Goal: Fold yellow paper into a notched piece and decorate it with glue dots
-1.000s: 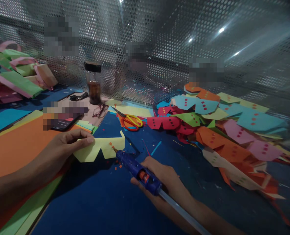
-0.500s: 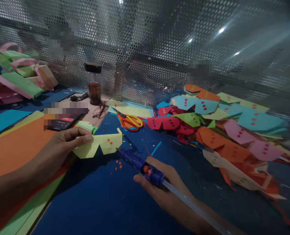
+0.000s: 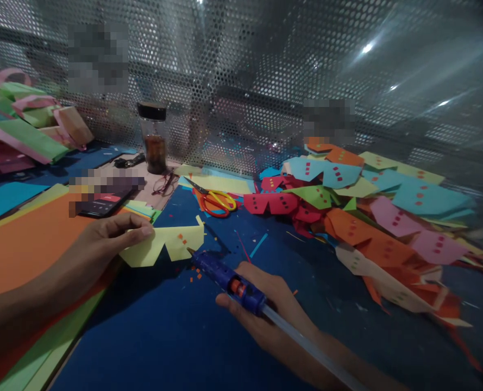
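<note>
My left hand [image 3: 119, 236] pinches the left end of a pale yellow paper mask [image 3: 143, 252], held just above the blue table. Two or so small orange paper squares [image 3: 182, 239] sit on the mask's right half. My right hand [image 3: 265, 304] is wrapped round a blue hot glue gun [image 3: 220, 274] with a long clear glue stick [image 3: 302, 342] out of its back. The gun's nozzle tip is at the lower right part of the mask; whether it touches the paper I cannot tell. Below the mask lie several loose orange squares [image 3: 198, 273].
Scissors [image 3: 217, 201] with red and yellow handles lie beyond the mask. Finished-looking coloured paper masks [image 3: 371, 233] pile up at the right. A phone [image 3: 106, 198], a lidded jar [image 3: 155, 138] and orange paper sheets [image 3: 25, 244] are at the left, before a perforated metal panel [image 3: 233, 65].
The glue gun has moved slightly left, its nozzle now closer in over the mask's right half. My left hand still holds the mask in nearly the same place.
</note>
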